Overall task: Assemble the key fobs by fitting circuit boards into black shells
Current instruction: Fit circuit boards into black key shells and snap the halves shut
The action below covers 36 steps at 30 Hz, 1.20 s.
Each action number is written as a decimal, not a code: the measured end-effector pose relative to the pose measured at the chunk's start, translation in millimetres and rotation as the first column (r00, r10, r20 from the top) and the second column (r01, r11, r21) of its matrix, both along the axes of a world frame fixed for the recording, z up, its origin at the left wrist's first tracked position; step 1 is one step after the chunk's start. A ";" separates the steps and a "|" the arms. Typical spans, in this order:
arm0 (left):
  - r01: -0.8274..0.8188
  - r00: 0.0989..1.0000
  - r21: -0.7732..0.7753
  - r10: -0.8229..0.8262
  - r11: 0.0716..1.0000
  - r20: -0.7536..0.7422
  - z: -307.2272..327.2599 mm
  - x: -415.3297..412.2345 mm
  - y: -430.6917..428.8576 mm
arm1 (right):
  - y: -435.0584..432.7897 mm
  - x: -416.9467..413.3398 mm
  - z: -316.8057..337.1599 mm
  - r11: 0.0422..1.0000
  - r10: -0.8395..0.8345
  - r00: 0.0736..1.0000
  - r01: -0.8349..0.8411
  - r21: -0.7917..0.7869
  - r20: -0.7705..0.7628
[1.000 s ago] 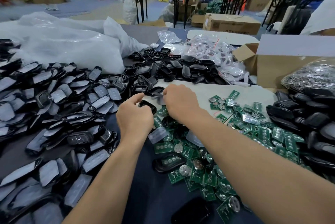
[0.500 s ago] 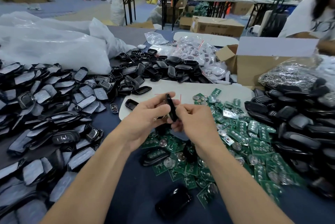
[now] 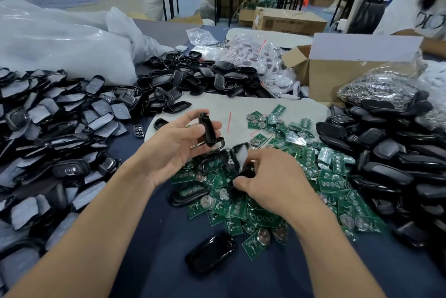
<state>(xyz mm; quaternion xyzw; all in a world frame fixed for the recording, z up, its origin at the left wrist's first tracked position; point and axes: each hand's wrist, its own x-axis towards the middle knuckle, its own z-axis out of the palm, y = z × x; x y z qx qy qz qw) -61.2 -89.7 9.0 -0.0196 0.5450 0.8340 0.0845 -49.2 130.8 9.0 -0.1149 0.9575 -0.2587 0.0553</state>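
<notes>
My left hand (image 3: 176,145) holds a black shell (image 3: 207,130) on edge between thumb and fingers, above the table's middle. Lower and to the right, my right hand (image 3: 270,182) reaches down into the heap of green circuit boards (image 3: 330,172) and pinches a black shell part (image 3: 241,174) lying there. Another black shell (image 3: 188,195) with a board in it lies left of that hand. A glossy black shell (image 3: 210,253) lies alone near the front. What sits under my right palm is hidden.
Heaps of black shells with grey film (image 3: 55,129) fill the left, more shells (image 3: 391,153) the right and the back (image 3: 205,75). A cardboard box (image 3: 337,73), bags of parts (image 3: 260,56) and a big plastic sack (image 3: 60,42) stand behind. A person in white (image 3: 415,8) sits at far right.
My hands have parted. The left keeps the black shell raised, while the right has dropped down onto the circuit-board heap and taken hold of a black part there.
</notes>
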 end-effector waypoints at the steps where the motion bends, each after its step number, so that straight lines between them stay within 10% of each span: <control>1: 0.004 1.000 -0.011 -0.004 1.000 -0.004 0.1 0.1 0.0 | 0.9 -0.1 -0.9 1.000 0.008 1.000 -0.008 0.011 -0.009; 8: 0.011 1.000 -0.055 -0.012 0.998 -0.012 -0.8 -0.6 2.6 | 21.6 -9.7 6.6 0.893 -0.155 0.986 0.167 -0.419 0.064; 20: 0.046 0.998 -0.048 -0.048 0.998 -0.031 -2.2 -0.9 1.1 | 39.5 -14.8 5.1 0.961 -0.274 0.956 0.275 -0.006 -0.104; 36: 0.103 0.993 -0.029 -0.105 0.994 -0.062 -1.8 -0.6 2.8 | 42.2 -16.3 10.3 0.907 -0.421 0.886 0.406 -0.111 -0.193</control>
